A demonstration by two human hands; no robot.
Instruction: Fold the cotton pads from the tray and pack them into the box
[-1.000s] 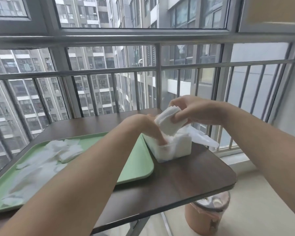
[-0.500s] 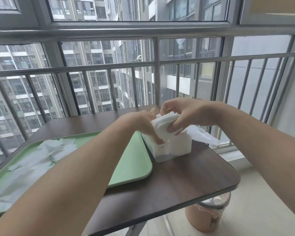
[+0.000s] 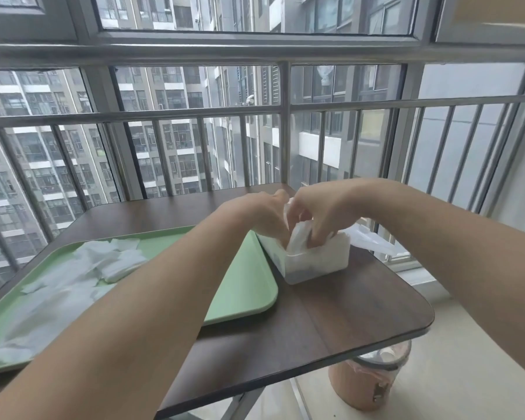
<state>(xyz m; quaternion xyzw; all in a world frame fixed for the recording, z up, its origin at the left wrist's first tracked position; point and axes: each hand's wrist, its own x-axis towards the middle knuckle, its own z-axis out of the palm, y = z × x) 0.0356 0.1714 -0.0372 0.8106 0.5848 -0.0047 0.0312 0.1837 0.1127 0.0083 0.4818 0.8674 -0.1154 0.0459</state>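
Head cam, wide angle, looking down over both forearms. R hand (image 3: 319, 216) sits over the box (image 3: 315, 263); fingers curled, pinching a folded stack of cotton pads (image 3: 299, 237) that stands upright in the box mouth, lower part inside, top above the rim. L hand (image 3: 259, 213) is close against it on the box's left side. Its fingers point down into the box next to the stack, but the tips are hidden, so I can't tell whether they grip the stack or only press on it. Box is translucent white, rectangular, and stands on the dark wood-grain table (image 3: 331, 322), right up against the far right corner of the tray (image 3: 249, 286); can't tell if they touch. Tray is pale green w/ rounded corners, on the table's left part, and the L forearm crosses over it. Loose pads (image 3: 103, 262) lie in a scattered, overlapping heap on the tray's left half, well apart from the box. Crumpled clear plastic bag (image 3: 372, 241) lies just right of the box at the table's far edge. On the floor below the table's right corner I see a pinkish bin (image 3: 373, 383) w/ clear liner. Metal railing (image 3: 285, 122) beyond the table, high-rise blocks behind.
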